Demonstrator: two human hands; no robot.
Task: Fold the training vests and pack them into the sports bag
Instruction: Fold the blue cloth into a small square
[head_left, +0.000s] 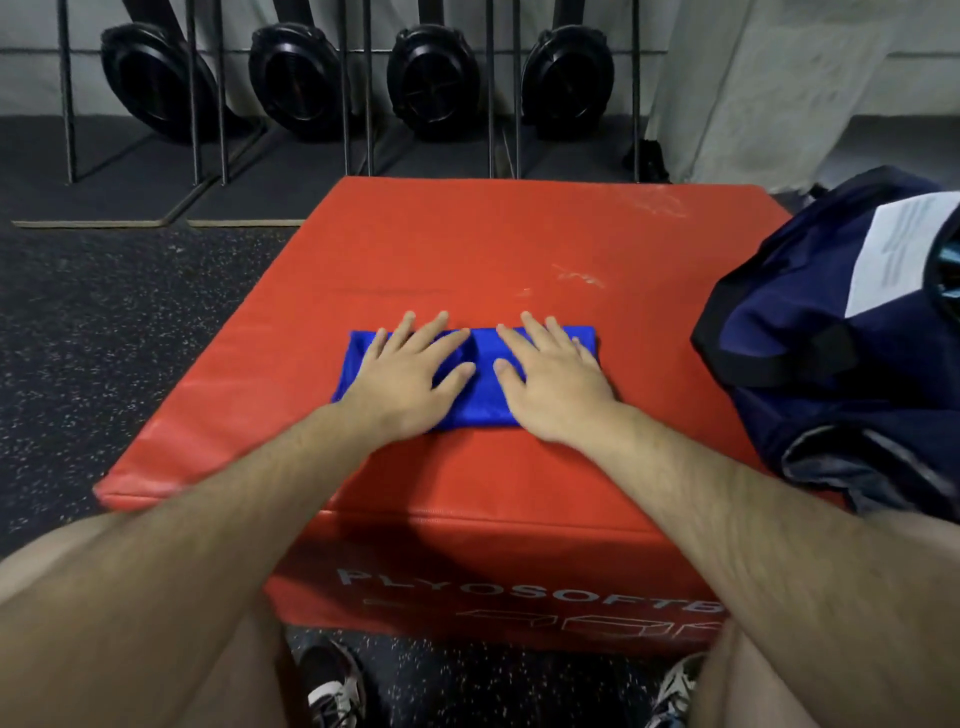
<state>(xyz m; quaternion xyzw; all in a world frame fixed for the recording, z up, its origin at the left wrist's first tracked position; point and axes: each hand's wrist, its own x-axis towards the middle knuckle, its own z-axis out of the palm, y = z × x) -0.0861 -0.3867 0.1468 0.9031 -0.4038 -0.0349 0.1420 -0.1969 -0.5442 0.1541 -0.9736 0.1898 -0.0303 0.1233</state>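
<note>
Head view: one blue training vest (480, 382) lies folded into a compact rectangle on the red plyo box (467, 249). The left hand (402, 371) and right hand (556, 379) both press it flat, fingers spread, gripping nothing. Folding looks nearly finished; packing remains. One navy sports bag (831, 353) sits on the box's right, apparently unzipped. Four black discs (431, 83) stand behind.
</note>
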